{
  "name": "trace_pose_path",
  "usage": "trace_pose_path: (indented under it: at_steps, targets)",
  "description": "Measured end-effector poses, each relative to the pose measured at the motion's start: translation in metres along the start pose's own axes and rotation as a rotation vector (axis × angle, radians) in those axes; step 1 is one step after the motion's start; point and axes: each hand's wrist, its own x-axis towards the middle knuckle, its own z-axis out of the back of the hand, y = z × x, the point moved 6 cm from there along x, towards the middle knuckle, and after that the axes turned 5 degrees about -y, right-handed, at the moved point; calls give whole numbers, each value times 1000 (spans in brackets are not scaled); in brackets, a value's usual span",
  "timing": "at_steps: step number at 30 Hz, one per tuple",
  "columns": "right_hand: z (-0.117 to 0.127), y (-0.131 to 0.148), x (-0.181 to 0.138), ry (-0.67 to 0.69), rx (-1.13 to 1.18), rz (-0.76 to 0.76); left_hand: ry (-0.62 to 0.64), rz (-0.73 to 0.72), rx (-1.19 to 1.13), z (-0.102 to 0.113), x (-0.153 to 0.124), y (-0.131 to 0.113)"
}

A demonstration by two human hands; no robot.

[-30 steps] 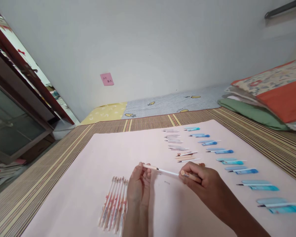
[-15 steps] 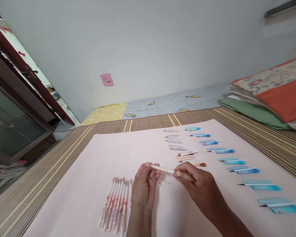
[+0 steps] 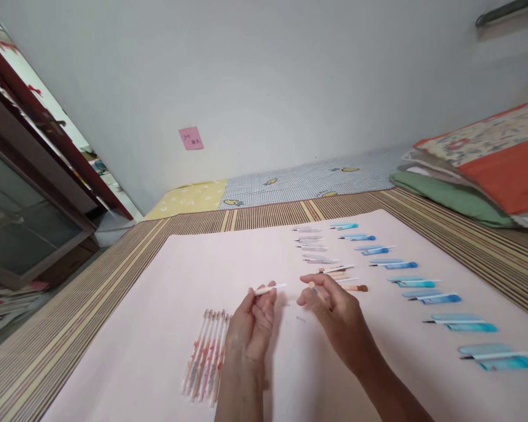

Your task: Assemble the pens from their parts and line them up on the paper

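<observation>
One barrel (image 3: 263, 291), pinched in my left hand (image 3: 255, 328), hangs in from the sheet's (image 3: 127, 328) far edge; my right hand (image 3: 337, 305) holds a peach piece (image 3: 312, 285). Apparently I'm seating the refill (image 3: 279, 285); next needs a straight push.

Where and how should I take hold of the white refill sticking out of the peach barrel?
Probably best pinched lightly near its free end, coming from the right: the white refill is slim and points rightward, clear of the left hand, which holds the peach barrel. The right hand is on that side, but holds a peach piece.
</observation>
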Motion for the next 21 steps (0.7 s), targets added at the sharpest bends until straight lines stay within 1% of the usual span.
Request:
trace_pose_path:
  at_steps: [2, 4, 6, 7, 9, 12, 15, 17, 19, 21]
  targets:
    - [-5, -9, 2, 45, -151, 51, 13, 49, -195, 3, 3, -6]
    - [-16, -21, 1, 151, -363, 116, 33, 30, -297, 7, 5, -15]
    - [-30, -31, -3, 241, -545, 174, -10, -33, -293, 13, 7, -24]
    - [-36, -35, -5, 264, -616, 189, -48, -60, -277, 16, 6, -27]
    - [-47, -42, -9, 280, -729, 192, -111, -88, -270, 19, 5, -30]
    - [-60, -47, -13, 278, -838, 215, -108, -69, -334, 15, 2, -28]
    - [-67, -49, -15, 280, -852, 243, -67, -35, -378, 11, -1, -24]
    - [-65, -47, -15, 263, -796, 231, -64, -27, -381, 11, -1, -23]
    - [-58, -41, -12, 251, -650, 192, -64, -28, -382, 13, -2, -23]
    - [-44, -31, -8, 267, -443, 138, -55, -43, -383, 14, -4, -25]
